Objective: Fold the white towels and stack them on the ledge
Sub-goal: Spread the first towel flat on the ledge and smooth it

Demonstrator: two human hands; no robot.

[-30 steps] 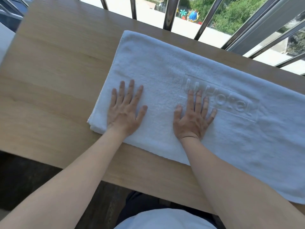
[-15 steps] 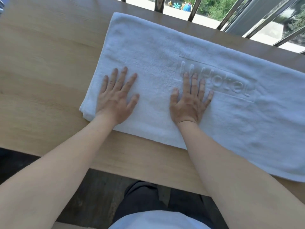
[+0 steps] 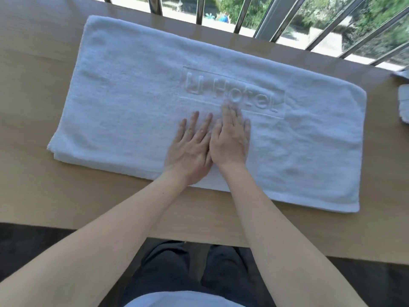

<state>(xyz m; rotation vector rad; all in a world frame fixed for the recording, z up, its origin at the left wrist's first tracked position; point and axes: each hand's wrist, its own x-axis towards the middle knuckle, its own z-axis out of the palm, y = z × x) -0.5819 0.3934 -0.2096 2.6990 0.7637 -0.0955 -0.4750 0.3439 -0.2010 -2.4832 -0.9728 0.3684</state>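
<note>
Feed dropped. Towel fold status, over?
Left hand, right hand flat on towel. Towel folded long on ledge. White cloth far right, apart.

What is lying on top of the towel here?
Left hand and right hand rest flat on the towel, touching, by its logo. The cloth under the palms is hidden.

Reads "Hotel", preceded by a U-shaped letter or mark, embossed tone on tone inside a raised rectangular frame (image 3: 231, 92) on the folded white terry-cloth towel (image 3: 132, 103).

Hotel balcony, white towel (image 3: 132, 96) embossed "Hotel", wooden ledge (image 3: 33, 89), metal railing (image 3: 272, 21)
</note>
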